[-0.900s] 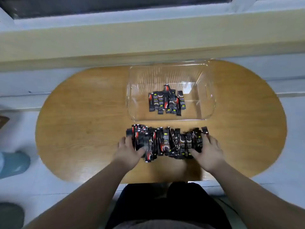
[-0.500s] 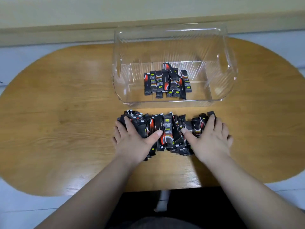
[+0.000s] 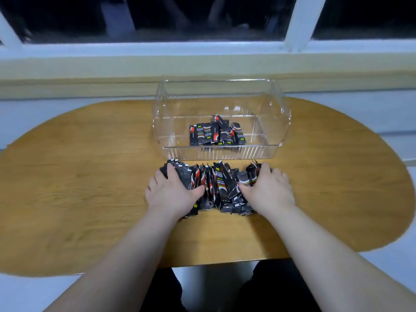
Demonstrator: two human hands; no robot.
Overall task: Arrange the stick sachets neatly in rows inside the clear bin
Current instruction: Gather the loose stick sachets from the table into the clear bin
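Both: left hand (image 3: 173,192), right hand (image 3: 267,190) fingers (image 3: 265,169) clamp sachets (image 3: 221,185) | wooden table (image 3: 90,176) | dark window (image 3: 202,16)

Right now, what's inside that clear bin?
A small batch of black stick sachets lies on the floor of the clear bin, roughly side by side, some overlapping, one slanted on top. Whether more sachets lie beneath the overlapping ones cannot be seen.
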